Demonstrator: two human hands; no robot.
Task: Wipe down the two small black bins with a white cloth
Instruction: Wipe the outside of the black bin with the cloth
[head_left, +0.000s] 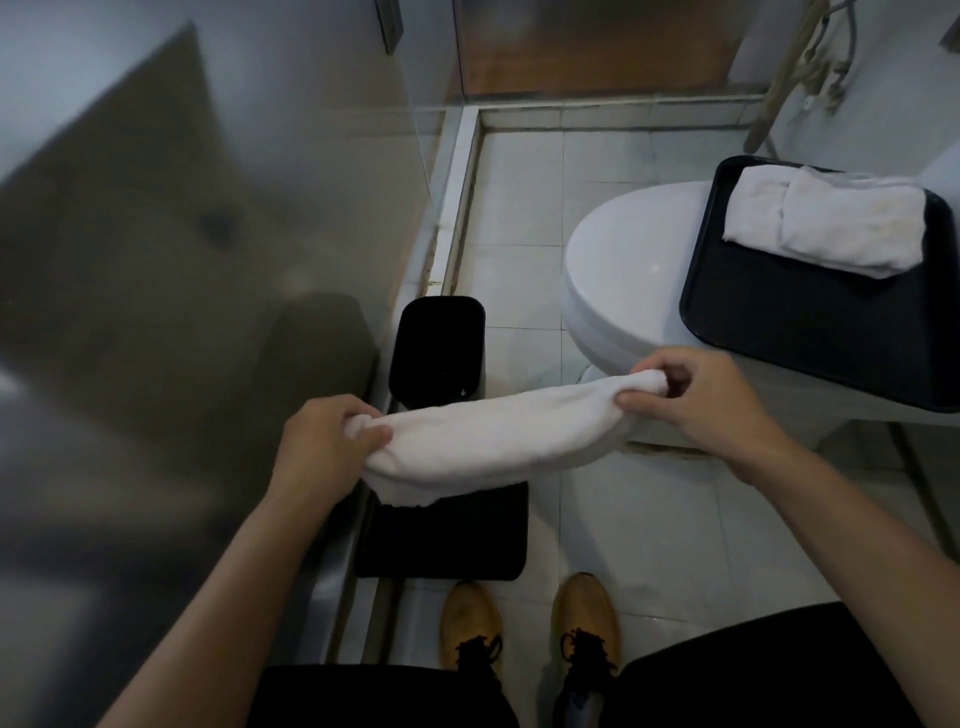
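Observation:
A white cloth (483, 436) is stretched between my two hands above the floor. My left hand (324, 441) grips its left end and my right hand (696, 395) pinches its right end. Beyond the cloth, against the glass partition, a small black bin (439, 343) stands open on the tiled floor. The second black bin (452, 535) sits nearer to me, just under the hanging cloth, which hides its far edge.
A white toilet (623, 280) with its lid down stands at the right. A black tray (810, 322) rests on it with a folded white towel (826, 223). A glass shower partition (182, 260) fills the left. My brown shoes (470, 623) stand near the closer bin.

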